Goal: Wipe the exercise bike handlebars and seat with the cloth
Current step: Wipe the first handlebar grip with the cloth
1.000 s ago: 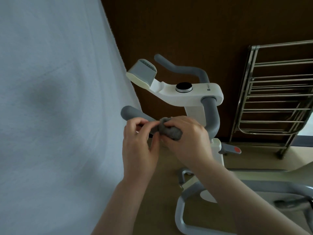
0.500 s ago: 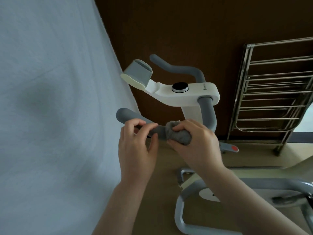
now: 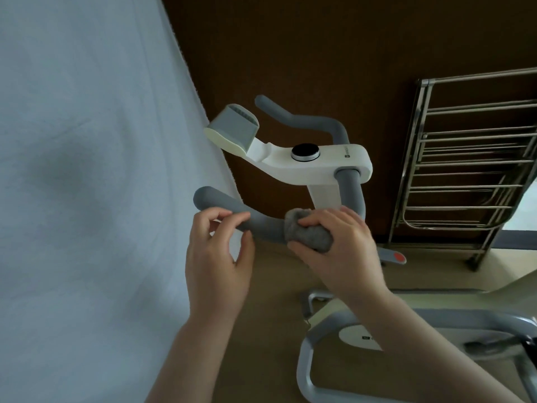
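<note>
Presently right hand (image 3: 340, 251) grips grey cloth (image 3: 308, 234) wrapped round near handlebar (image 3: 255, 223), at 6 o'clock of white console (image 3: 313, 161). Left hand (image 3: 216, 257), at 9 o'clock of cloth, fingers loosely curled, fingertips touching bar, holding nothing. Seat not seen.

The white exercise-bike console (image 3: 308, 164) stood in the middle. A grey padded handlebar (image 3: 220, 207) ran below and left of it, a second grey handlebar (image 3: 302, 117) behind it. A pale fabric sheet (image 3: 87, 170) lay to its left, a metal drying rack (image 3: 470, 170) to its right, a grey tubular base frame (image 3: 305, 370) below it.
</note>
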`<act>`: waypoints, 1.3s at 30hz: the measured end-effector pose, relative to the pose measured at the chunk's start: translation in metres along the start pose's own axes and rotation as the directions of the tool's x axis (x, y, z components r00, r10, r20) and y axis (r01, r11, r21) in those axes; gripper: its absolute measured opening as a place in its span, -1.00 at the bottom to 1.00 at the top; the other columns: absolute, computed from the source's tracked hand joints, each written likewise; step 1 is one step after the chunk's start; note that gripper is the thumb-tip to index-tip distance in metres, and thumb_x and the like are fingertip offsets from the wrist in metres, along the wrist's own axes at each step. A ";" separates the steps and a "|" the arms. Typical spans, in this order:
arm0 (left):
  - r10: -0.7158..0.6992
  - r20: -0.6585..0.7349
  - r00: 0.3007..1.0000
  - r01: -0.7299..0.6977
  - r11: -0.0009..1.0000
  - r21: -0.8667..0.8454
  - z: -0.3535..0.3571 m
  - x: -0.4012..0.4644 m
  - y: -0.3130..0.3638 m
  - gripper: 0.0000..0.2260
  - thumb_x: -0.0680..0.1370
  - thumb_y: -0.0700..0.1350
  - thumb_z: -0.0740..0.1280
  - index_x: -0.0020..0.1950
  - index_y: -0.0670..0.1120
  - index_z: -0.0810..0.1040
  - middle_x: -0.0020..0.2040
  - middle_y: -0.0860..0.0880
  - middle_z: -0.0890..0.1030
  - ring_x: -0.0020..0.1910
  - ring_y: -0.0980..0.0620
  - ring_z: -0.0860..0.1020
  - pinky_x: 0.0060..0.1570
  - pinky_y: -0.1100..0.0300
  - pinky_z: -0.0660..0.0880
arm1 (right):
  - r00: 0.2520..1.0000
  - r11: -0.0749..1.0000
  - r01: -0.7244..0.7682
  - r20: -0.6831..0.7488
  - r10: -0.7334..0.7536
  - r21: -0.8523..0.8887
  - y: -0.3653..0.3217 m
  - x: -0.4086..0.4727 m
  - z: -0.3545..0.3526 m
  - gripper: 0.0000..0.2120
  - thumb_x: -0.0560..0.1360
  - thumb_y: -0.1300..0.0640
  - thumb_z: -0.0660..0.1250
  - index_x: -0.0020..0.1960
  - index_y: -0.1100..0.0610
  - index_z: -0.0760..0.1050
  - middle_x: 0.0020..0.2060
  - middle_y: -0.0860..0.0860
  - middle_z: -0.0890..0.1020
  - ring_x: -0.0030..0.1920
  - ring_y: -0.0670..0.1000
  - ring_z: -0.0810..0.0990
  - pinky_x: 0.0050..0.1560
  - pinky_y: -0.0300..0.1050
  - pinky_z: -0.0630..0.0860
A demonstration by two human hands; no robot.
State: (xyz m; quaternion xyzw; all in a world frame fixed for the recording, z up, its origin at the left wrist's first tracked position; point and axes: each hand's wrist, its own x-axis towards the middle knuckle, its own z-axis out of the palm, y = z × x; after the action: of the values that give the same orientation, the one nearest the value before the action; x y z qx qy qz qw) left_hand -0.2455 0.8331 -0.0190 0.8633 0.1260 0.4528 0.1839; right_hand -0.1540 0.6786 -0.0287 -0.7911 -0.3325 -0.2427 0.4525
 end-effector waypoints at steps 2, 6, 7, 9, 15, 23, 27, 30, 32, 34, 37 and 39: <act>-0.025 -0.038 0.999 0.026 1.000 0.013 -0.001 0.002 0.000 -0.75 0.47 -0.04 0.37 0.12 -0.06 0.62 0.15 -0.09 0.51 0.06 0.10 0.44 -0.06 0.28 0.50 | 0.996 0.999 -0.043 -0.079 0.043 0.005 -0.004 -0.004 0.000 -0.75 0.32 0.11 0.57 -0.04 0.08 0.62 -0.09 -0.02 0.67 0.05 -0.09 0.56 0.24 0.06 0.45; 0.015 -0.037 0.999 -0.011 0.993 0.116 0.012 0.001 0.008 -0.73 0.48 -0.02 0.43 0.16 -0.05 0.63 0.23 -0.11 0.52 0.19 0.02 0.41 0.09 0.20 0.45 | 0.997 0.997 0.068 0.036 -0.067 -0.021 -0.020 -0.001 0.021 -0.76 0.34 0.11 0.55 -0.03 0.07 0.61 -0.05 -0.05 0.66 0.06 -0.09 0.55 0.30 0.06 0.43; 0.051 -0.015 0.999 -0.048 0.990 0.131 0.014 0.001 0.009 -0.75 0.50 -0.04 0.42 0.16 -0.04 0.63 0.25 -0.09 0.53 0.23 0.00 0.40 0.15 0.19 0.41 | 0.994 0.996 0.084 0.066 -0.083 -0.013 -0.012 0.000 0.013 -0.77 0.36 0.06 0.52 -0.01 0.05 0.60 -0.03 -0.07 0.66 0.06 -0.11 0.55 0.31 0.08 0.41; 0.105 0.012 0.994 -0.106 0.984 0.143 0.017 0.001 0.006 -0.79 0.53 -0.05 0.37 0.15 -0.03 0.64 0.24 -0.05 0.56 0.28 -0.02 0.41 0.26 0.16 0.34 | 0.998 0.999 0.042 0.035 -0.043 0.015 0.006 -0.003 -0.004 -0.77 0.38 0.00 0.48 0.01 0.02 0.60 -0.04 -0.11 0.65 0.04 -0.18 0.53 0.31 0.07 0.39; 0.105 0.075 0.992 -0.113 0.989 0.100 0.033 -0.002 0.015 -0.70 0.58 0.02 0.17 0.12 -0.05 0.64 0.13 0.00 0.64 0.36 -0.06 0.42 0.49 -0.09 0.02 | 0.998 1.000 0.008 0.056 -0.009 0.012 -0.010 0.000 0.008 -0.76 0.36 0.02 0.50 -0.02 0.04 0.59 -0.04 -0.09 0.63 0.05 -0.12 0.53 0.29 0.01 0.41; 0.074 0.106 0.992 -0.083 0.993 0.084 0.047 -0.004 0.030 -0.70 0.58 0.03 0.15 0.07 -0.03 0.64 0.07 0.02 0.66 0.32 -0.02 0.46 0.50 -0.09 -0.08 | 0.989 0.999 0.039 0.144 -0.038 -0.009 0.014 0.006 -0.016 -0.75 0.35 0.00 0.51 -0.02 0.03 0.58 -0.07 -0.11 0.64 -0.02 -0.19 0.53 0.34 0.11 0.36; 0.018 0.108 0.994 -0.029 0.995 0.095 0.050 -0.010 0.042 -0.71 0.58 0.02 0.16 0.12 -0.02 0.62 0.13 0.03 0.64 0.31 0.03 0.44 0.50 -0.06 0.01 | 0.987 0.998 0.022 0.158 -0.031 0.058 0.036 0.010 -0.032 -0.75 0.35 -0.05 0.48 -0.01 0.00 0.58 -0.08 -0.17 0.62 0.00 -0.29 0.48 0.33 0.15 0.36; -0.029 0.062 0.998 0.024 0.997 0.074 0.056 -0.014 0.051 -0.60 0.63 0.11 0.07 0.12 -0.07 0.62 0.12 0.00 0.65 0.29 -0.02 0.47 0.47 -0.06 0.09 | 0.964 0.987 0.124 0.221 -0.145 0.107 0.031 0.013 -0.026 -0.76 0.35 0.05 0.53 -0.02 0.05 0.60 -0.09 -0.09 0.64 -0.03 -0.20 0.50 0.25 0.13 0.45; -0.062 0.046 0.997 0.059 0.996 0.061 0.057 -0.016 0.054 -0.59 0.63 0.12 0.06 0.14 -0.07 0.61 0.14 0.01 0.63 0.30 0.00 0.46 0.47 -0.08 0.14 | 0.950 0.976 0.163 0.244 -0.194 0.144 0.046 0.016 -0.034 -0.75 0.35 0.05 0.53 0.00 0.04 0.59 -0.08 -0.09 0.65 -0.04 -0.25 0.47 0.28 0.16 0.43; -0.095 0.040 0.995 0.092 0.994 0.062 0.058 -0.019 0.057 -0.65 0.61 0.05 0.11 0.17 -0.06 0.60 0.18 0.03 0.61 0.33 0.04 0.43 0.44 -0.15 0.20 | 0.953 0.974 0.139 0.244 -0.180 0.177 0.064 0.019 -0.042 -0.73 0.34 0.07 0.54 0.01 0.03 0.59 -0.07 -0.10 0.64 -0.02 -0.29 0.45 0.36 0.18 0.36; -0.202 0.000 0.979 0.201 0.977 0.066 0.063 -0.020 0.069 -0.63 0.61 0.10 0.12 0.16 -0.08 0.61 0.20 0.01 0.60 0.34 0.05 0.41 0.39 -0.19 0.28 | 0.933 0.958 0.181 0.269 -0.239 0.222 0.061 0.025 -0.037 -0.78 0.35 0.10 0.52 -0.04 0.05 0.58 -0.12 -0.11 0.64 -0.08 -0.22 0.52 0.48 -0.02 0.19; -0.261 -0.028 0.965 0.262 0.962 0.072 0.066 -0.022 0.076 -0.59 0.61 0.12 0.08 0.16 -0.07 0.61 0.22 0.02 0.59 0.36 0.07 0.40 0.43 -0.19 0.22 | 0.904 0.945 0.195 0.325 -0.276 0.262 0.064 0.031 -0.039 -0.79 0.38 0.05 0.49 -0.02 0.05 0.58 -0.13 -0.16 0.61 -0.08 -0.27 0.49 0.46 0.03 0.25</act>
State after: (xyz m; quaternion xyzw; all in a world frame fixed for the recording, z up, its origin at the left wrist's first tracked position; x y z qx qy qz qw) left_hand -0.1989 0.7429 -0.0366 0.8412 0.2576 0.4274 0.2083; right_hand -0.0889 0.6307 -0.0247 -0.7197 -0.5279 -0.1091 0.4374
